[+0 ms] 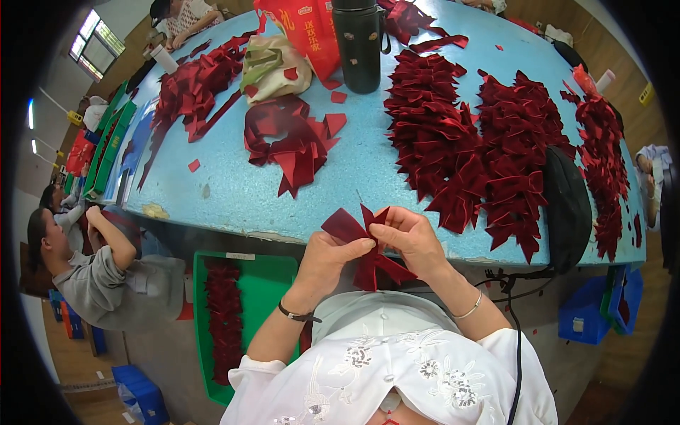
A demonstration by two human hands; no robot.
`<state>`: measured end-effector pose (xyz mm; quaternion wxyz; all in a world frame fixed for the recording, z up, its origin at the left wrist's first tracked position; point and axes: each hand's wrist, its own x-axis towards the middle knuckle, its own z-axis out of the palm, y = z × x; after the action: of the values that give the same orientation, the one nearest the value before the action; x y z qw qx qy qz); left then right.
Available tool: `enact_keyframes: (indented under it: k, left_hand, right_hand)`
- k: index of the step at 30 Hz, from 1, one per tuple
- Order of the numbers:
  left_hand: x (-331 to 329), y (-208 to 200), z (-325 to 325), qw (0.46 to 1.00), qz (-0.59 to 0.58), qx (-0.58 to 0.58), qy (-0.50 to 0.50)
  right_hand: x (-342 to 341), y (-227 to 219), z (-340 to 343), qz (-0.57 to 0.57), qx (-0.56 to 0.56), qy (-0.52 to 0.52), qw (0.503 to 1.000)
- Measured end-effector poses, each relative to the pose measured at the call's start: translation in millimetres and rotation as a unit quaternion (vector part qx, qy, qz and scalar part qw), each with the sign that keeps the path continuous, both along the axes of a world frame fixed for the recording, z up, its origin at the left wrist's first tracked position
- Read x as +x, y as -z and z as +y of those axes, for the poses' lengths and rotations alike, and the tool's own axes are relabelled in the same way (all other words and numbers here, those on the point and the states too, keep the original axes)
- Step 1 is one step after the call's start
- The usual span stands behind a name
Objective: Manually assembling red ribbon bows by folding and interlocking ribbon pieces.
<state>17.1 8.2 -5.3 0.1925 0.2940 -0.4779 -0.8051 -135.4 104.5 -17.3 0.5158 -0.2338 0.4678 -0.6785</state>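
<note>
Thumb and fingers of the left hand pinch a dark-red ribbon bow at its left side; the right thumb and bent forefinger of the right hand pinch it close to the gathered middle. The bow sits between both hands, at the near edge of the blue table, its loops and tails fanned out. It should handle as very light and soft, with some springiness in the folds (the velvety face probably slips little). The gathered centre appears the best hold; gripping loop ends would likely crease or skew them. Beyond, to the far right, lie heaped bows; far left of the hands, loose ribbon; near left, a green bin.
</note>
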Motion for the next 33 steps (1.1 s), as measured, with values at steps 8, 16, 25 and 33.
enact_keyframes:
  k: [8, 16, 25, 33]
  left_hand:
    - [-2.4, -6.2, 0.3, 0.998, -0.019, -0.053, 0.011]
    - [11.6, -3.3, -18.1, 0.993, -0.076, -0.091, 0.007]
    - [16.9, -12.4, -14.1, 0.996, -0.022, -0.066, -0.049]
    - [19.3, -15.1, -2.4, 0.988, -0.049, -0.139, -0.041]
  right_hand:
    - [-8.5, 11.3, -4.1, 0.089, -0.054, 0.017, 0.994]
    - [-31.2, 14.2, -26.8, 0.050, -0.111, 0.134, 0.983]
    - [-10.1, -21.8, -21.9, 0.130, -0.061, 0.071, 0.987]
    - [-13.5, -26.4, -25.0, 0.282, -0.081, -0.096, 0.951]
